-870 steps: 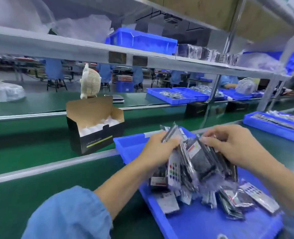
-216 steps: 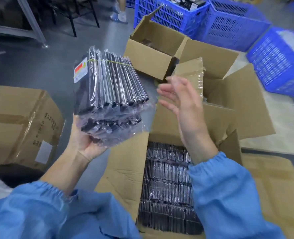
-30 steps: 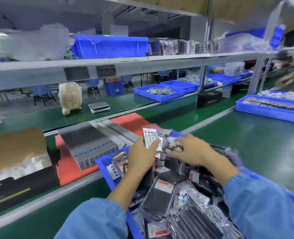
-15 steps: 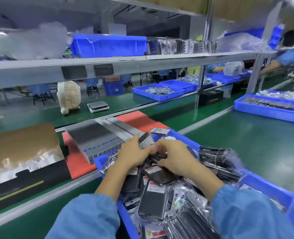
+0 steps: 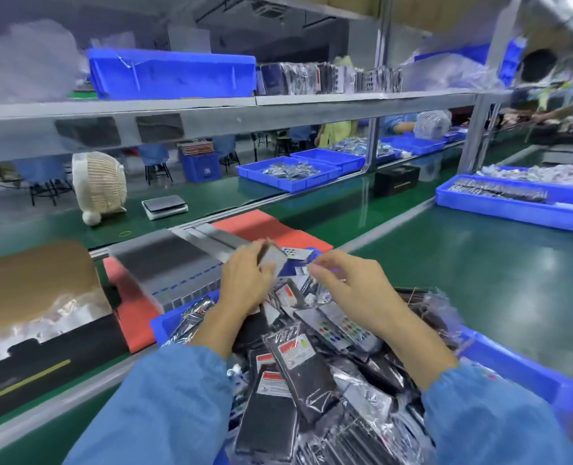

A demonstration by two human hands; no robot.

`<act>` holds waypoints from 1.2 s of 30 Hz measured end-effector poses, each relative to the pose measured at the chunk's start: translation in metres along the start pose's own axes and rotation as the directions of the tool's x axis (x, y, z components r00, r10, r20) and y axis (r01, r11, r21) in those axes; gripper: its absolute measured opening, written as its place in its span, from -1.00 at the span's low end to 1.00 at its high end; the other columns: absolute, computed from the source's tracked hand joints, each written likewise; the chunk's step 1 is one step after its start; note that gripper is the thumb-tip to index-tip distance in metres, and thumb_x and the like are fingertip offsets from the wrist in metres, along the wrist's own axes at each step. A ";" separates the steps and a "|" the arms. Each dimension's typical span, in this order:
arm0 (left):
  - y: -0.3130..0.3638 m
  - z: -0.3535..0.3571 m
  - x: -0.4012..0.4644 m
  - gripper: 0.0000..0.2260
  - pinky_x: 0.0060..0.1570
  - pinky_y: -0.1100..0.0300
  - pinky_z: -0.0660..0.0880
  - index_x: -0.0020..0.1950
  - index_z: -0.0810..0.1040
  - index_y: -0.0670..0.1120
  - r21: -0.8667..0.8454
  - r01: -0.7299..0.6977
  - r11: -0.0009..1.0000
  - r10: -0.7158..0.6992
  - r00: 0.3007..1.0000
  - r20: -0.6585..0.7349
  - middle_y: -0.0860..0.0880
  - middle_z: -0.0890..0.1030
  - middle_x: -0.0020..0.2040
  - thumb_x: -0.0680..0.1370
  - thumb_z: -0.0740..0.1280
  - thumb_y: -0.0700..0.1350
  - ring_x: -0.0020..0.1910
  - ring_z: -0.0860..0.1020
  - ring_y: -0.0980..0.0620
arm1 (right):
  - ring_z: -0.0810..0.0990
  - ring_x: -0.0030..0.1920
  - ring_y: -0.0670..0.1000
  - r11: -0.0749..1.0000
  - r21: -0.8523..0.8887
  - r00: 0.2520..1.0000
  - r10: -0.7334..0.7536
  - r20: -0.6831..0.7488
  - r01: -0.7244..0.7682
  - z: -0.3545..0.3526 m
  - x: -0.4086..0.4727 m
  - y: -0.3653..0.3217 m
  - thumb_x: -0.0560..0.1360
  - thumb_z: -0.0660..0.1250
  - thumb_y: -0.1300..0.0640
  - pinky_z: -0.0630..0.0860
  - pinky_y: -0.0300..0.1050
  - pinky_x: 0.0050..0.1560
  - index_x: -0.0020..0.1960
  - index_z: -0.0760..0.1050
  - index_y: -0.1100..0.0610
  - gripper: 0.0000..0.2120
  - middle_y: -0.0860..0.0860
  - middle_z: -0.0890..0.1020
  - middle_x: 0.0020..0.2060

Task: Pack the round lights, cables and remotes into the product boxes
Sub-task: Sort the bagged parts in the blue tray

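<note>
A blue tray (image 5: pixel 526 374) in front of me is heaped with remotes (image 5: pixel 295 367) in clear plastic bags, some showing coloured buttons (image 5: pixel 342 327). My left hand (image 5: pixel 246 280) holds a small grey bagged remote (image 5: pixel 273 258) above the tray's far end. My right hand (image 5: pixel 352 283) hovers beside it with the fingers curled; what it pinches is blurred. An open black product box (image 5: pixel 33 344) with a brown flap stands at the left on the belt.
Flat grey packs (image 5: pixel 167 260) lie on a red mat (image 5: pixel 271 226) beyond the tray. Further off are a white fan (image 5: pixel 99 186), a small scale (image 5: pixel 165 206), blue trays (image 5: pixel 513 203) of parts and a shelf with a blue bin (image 5: pixel 174 73).
Both hands have lifted out of the heap of bags. The left hand now holds one grey remote up and the right hand has drawn slightly apart from it.
</note>
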State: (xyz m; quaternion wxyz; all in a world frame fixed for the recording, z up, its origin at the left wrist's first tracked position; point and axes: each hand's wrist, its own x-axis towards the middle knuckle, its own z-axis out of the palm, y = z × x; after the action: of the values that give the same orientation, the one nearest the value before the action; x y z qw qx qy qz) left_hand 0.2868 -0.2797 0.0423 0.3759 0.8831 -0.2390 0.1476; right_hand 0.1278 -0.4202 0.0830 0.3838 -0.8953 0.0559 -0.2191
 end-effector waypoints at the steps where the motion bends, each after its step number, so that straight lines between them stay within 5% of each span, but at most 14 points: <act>1: 0.000 0.001 0.000 -0.62 0.20 0.06 0.40 0.31 0.54 -0.02 -0.064 -0.012 0.998 0.013 1.000 0.004 -0.12 0.59 0.20 0.49 0.33 -0.15 0.22 0.51 -0.13 | 0.59 -0.03 -0.15 0.999 0.014 0.995 -0.032 0.093 0.031 0.004 -0.004 -0.006 0.48 0.31 -0.23 0.50 -0.17 0.05 0.10 0.58 -0.12 -0.72 -0.15 0.64 0.00; 5: -0.002 0.007 0.000 -0.55 0.27 -0.04 0.42 0.44 0.38 0.13 0.157 -0.012 0.987 -0.040 0.946 0.320 -0.10 0.53 0.36 0.54 0.25 0.10 0.32 0.47 -0.16 | 0.45 0.29 0.05 0.925 -0.326 0.871 -0.010 0.492 0.195 0.038 -0.014 -0.015 0.53 0.16 -0.32 0.31 0.05 0.35 0.30 0.46 -0.16 -0.57 -0.01 0.50 0.26; 9: 0.010 0.011 0.010 -0.43 0.15 -0.03 0.43 0.42 0.39 0.12 0.429 -0.043 0.902 -0.078 0.963 0.260 -0.07 0.59 0.28 0.47 0.24 0.33 0.27 0.51 -0.15 | 0.44 0.29 0.09 0.877 -0.429 0.922 -0.038 0.385 0.216 0.043 -0.012 -0.019 0.60 0.16 -0.19 0.30 0.03 0.31 0.29 0.48 -0.05 -0.64 0.03 0.51 0.21; 12: 0.017 0.011 0.013 -0.60 -0.10 0.05 0.41 0.05 0.56 0.07 0.415 0.044 0.909 -0.099 0.989 0.112 -0.08 0.67 0.04 0.46 0.19 0.32 0.08 0.57 -0.17 | 0.52 0.19 -0.05 0.948 -0.209 0.952 -0.187 0.244 0.240 0.017 -0.011 -0.027 0.54 0.31 -0.16 0.43 -0.03 0.20 0.16 0.57 -0.11 -0.75 -0.09 0.59 0.16; 15: 0.019 0.001 0.007 -0.68 -0.17 0.07 0.33 -0.21 0.43 -0.02 0.264 0.082 0.961 -0.098 0.994 0.049 -0.18 0.65 -0.05 0.55 0.19 0.20 -0.02 0.57 -0.22 | 0.49 0.19 -0.24 0.970 -0.149 0.844 -0.085 0.530 0.191 -0.009 -0.031 -0.040 0.22 0.43 -0.44 0.43 -0.25 0.16 0.25 0.36 -0.39 -0.37 -0.29 0.52 0.25; 17: 0.033 -0.002 0.001 -0.58 -0.07 0.10 0.34 -0.20 0.57 -0.10 0.070 0.055 0.996 -0.072 0.962 0.265 -0.20 0.66 0.02 0.67 0.11 0.10 0.03 0.56 -0.17 | 0.43 0.30 -0.13 0.883 -0.369 0.757 0.025 0.653 0.289 -0.009 -0.048 -0.044 0.16 0.41 -0.49 0.41 -0.13 0.29 0.40 0.17 -0.30 -0.10 -0.23 0.45 0.33; 19: 0.056 -0.011 -0.010 -0.51 0.06 0.25 0.38 0.06 0.69 -0.12 -0.206 0.162 0.965 -0.056 0.894 0.444 -0.14 0.65 0.17 0.70 0.03 0.09 0.12 0.54 -0.06 | 0.44 0.27 -0.02 0.826 -0.447 0.803 -0.011 0.596 0.344 -0.004 -0.055 -0.046 0.27 0.42 -0.37 0.43 -0.03 0.26 0.39 0.22 -0.19 -0.22 -0.12 0.47 0.28; 21: 0.068 -0.040 -0.016 -0.59 -0.08 0.40 0.45 0.24 0.60 -0.17 -0.557 0.279 0.782 -0.079 0.932 0.355 -0.19 0.63 0.20 0.72 0.02 -0.01 0.09 0.57 -0.01 | 0.49 0.18 0.00 0.829 -0.424 0.843 -0.102 0.528 0.365 0.000 -0.054 -0.047 0.36 0.41 -0.13 0.47 -0.07 0.17 0.37 0.25 -0.17 -0.37 -0.06 0.48 0.19; 23: 0.059 -0.076 -0.025 -0.68 -0.21 0.35 0.49 0.13 0.59 -0.14 -0.733 0.266 0.626 -0.169 0.964 0.205 -0.17 0.67 0.03 0.72 0.05 -0.09 -0.09 0.63 0.02 | 0.52 0.01 -0.06 0.839 -0.432 0.876 -0.103 0.472 0.331 0.000 -0.051 -0.038 0.39 0.40 -0.01 0.47 -0.16 0.02 0.47 0.11 -0.16 -0.26 -0.09 0.48 0.05; 24: 0.047 -0.095 -0.035 -0.72 -0.23 0.29 0.50 0.03 0.60 -0.11 -0.729 0.239 0.642 -0.189 0.970 0.152 -0.12 0.68 -0.08 0.70 0.10 -0.11 -0.17 0.65 0.03 | 0.50 -0.09 -0.11 0.837 -0.447 0.887 -0.093 0.453 0.316 0.000 -0.049 -0.035 0.40 0.42 -0.01 0.44 -0.20 -0.09 0.51 0.00 -0.17 -0.16 -0.14 0.47 -0.05; 26: 0.010 -0.127 -0.064 -0.83 -0.17 0.19 0.52 -0.05 0.63 -0.10 -0.459 0.180 0.870 -0.194 0.981 0.017 -0.05 0.68 -0.15 0.63 0.25 -0.15 -0.20 0.65 0.01 | 0.46 -0.17 -0.11 0.806 -0.506 0.917 -0.107 0.385 0.307 0.006 -0.046 -0.026 0.39 0.45 -0.01 0.33 -0.19 -0.21 0.53 -0.08 -0.14 -0.08 -0.18 0.47 -0.15; 28: -0.037 -0.151 -0.092 -0.83 0.03 0.09 0.51 0.10 0.63 -0.10 0.054 0.175 0.983 -0.168 0.979 -0.115 -0.08 0.66 0.01 0.54 0.33 -0.19 0.01 0.60 -0.06 | 0.55 -0.09 0.04 0.795 -0.542 0.950 -0.138 0.279 0.275 0.016 -0.041 -0.021 0.41 0.40 0.06 0.30 -0.14 -0.19 0.51 0.15 0.02 -0.25 -0.02 0.57 -0.09; 32: -0.120 -0.174 -0.106 -0.54 0.22 0.01 0.36 0.38 0.38 -0.10 0.722 0.188 0.666 -0.195 0.978 -0.075 -0.13 0.43 0.30 0.52 0.38 -0.03 0.27 0.40 -0.16 | 0.58 -0.23 0.20 0.872 -0.424 0.964 -0.172 0.204 0.246 0.024 -0.036 -0.031 0.53 0.33 0.19 0.36 -0.03 -0.24 0.02 0.62 0.23 -0.85 0.05 0.56 -0.35; 36: -0.162 -0.171 -0.090 -0.46 0.07 0.05 0.36 0.28 0.47 -0.03 0.802 0.074 0.593 -0.133 0.991 0.007 -0.06 0.52 0.15 0.40 0.51 0.15 0.14 0.44 -0.10 | 0.54 -0.21 0.01 0.850 -0.414 0.941 -0.332 0.061 0.327 -0.001 -0.056 -0.052 0.56 0.30 0.02 0.47 -0.03 -0.22 -0.07 0.53 -0.04 -0.94 -0.13 0.48 -0.18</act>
State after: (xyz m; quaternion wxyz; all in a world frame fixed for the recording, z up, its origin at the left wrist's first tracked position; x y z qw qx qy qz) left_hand 0.2830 -0.0280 0.0219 -0.0592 0.9745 -0.1083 0.1875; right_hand 0.0737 -0.3692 0.1008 0.1395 -0.9514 -0.0502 -0.2701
